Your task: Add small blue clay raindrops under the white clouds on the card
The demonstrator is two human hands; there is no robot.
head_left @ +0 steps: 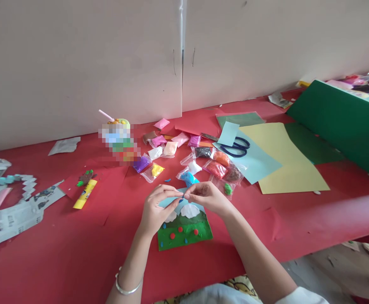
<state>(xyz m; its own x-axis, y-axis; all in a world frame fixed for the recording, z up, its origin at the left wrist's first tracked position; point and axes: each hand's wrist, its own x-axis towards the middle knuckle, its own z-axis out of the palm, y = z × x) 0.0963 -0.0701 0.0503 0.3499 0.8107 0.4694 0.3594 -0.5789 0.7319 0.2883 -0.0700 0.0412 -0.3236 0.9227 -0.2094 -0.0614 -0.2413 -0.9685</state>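
My left hand and my right hand meet fingertip to fingertip just above a small clay picture. The picture is a card with a pale blue sky, white clay clouds, a green clay ground and red and blue dots. Between the fingertips sits a tiny piece of blue clay, too small to see well. An opened bag of blue clay lies right behind the hands. A silver bangle circles my left wrist.
Several small bags of coloured clay lie behind the picture on the red table cover. Blue scissors rest on coloured paper sheets. A yellow glue stick and newspaper scraps lie left. A green board leans at right.
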